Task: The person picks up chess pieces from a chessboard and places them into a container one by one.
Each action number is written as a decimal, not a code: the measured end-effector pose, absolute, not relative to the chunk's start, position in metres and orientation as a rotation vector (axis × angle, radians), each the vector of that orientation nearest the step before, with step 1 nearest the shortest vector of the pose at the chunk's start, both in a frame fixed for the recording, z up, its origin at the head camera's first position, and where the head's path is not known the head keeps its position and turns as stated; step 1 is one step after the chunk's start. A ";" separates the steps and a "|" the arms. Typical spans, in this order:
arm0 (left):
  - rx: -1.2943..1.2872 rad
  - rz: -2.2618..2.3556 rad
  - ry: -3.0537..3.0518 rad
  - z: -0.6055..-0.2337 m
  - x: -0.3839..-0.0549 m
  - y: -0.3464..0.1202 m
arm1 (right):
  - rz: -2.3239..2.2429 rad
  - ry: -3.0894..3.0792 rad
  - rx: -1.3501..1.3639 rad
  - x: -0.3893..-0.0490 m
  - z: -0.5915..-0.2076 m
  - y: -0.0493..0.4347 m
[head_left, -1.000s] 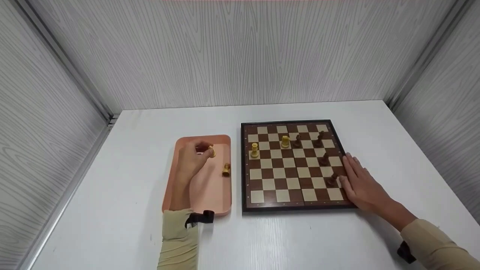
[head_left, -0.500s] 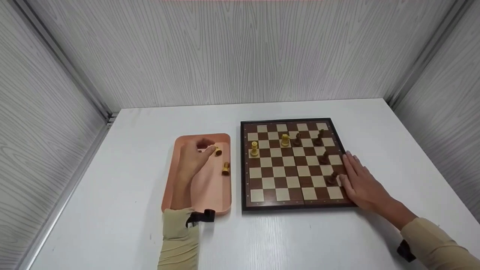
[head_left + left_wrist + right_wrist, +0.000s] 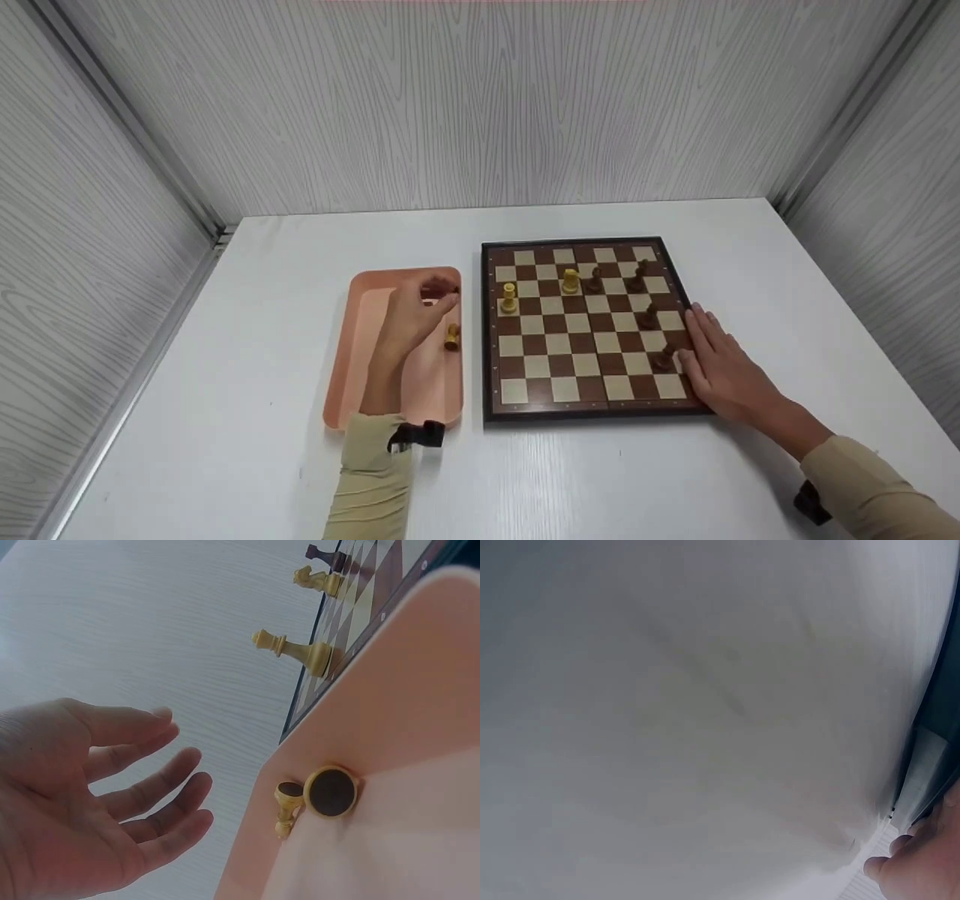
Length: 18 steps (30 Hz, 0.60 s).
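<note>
My left hand (image 3: 412, 315) is over the right side of the pink tray (image 3: 337, 360). In the left wrist view its fingers are loosely bent with nothing between them. Two pale chess pieces lie against the tray's wall: one (image 3: 331, 793) turns its dark base to the camera, and a smaller-looking one (image 3: 283, 811) lies beyond it. In the head view the fingers mostly hide the farther piece. My right hand (image 3: 727, 371) rests along the right edge of the chessboard (image 3: 559, 345), fingers extended, thumb beside a dark chess piece (image 3: 664, 358).
On the board stand a pale queen (image 3: 509, 298), a pale knight (image 3: 571, 281) and several dark pieces, one of them beside the knight (image 3: 595, 280). The white table (image 3: 555, 480) is bounded by a grained back wall (image 3: 480, 112) and side walls.
My left hand has moved right across the tray. The pale chess piece at its fingertips has gone from the tray's middle to the right wall and is released. My right hand has stayed put.
</note>
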<state>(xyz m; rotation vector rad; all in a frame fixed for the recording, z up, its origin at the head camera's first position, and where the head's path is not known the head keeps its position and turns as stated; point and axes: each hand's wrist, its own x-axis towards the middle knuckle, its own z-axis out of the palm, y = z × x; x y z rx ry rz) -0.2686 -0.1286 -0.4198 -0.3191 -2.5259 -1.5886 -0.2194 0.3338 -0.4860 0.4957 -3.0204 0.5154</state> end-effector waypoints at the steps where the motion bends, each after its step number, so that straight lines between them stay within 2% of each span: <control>1: -0.341 -1.613 -2.510 -0.420 -0.269 -0.127 | 0.515 -3.022 0.494 -0.220 -0.486 0.333; 18: -0.402 -1.647 -2.553 -0.429 -0.285 -0.085 | 0.536 -3.044 0.482 -0.220 -0.484 0.334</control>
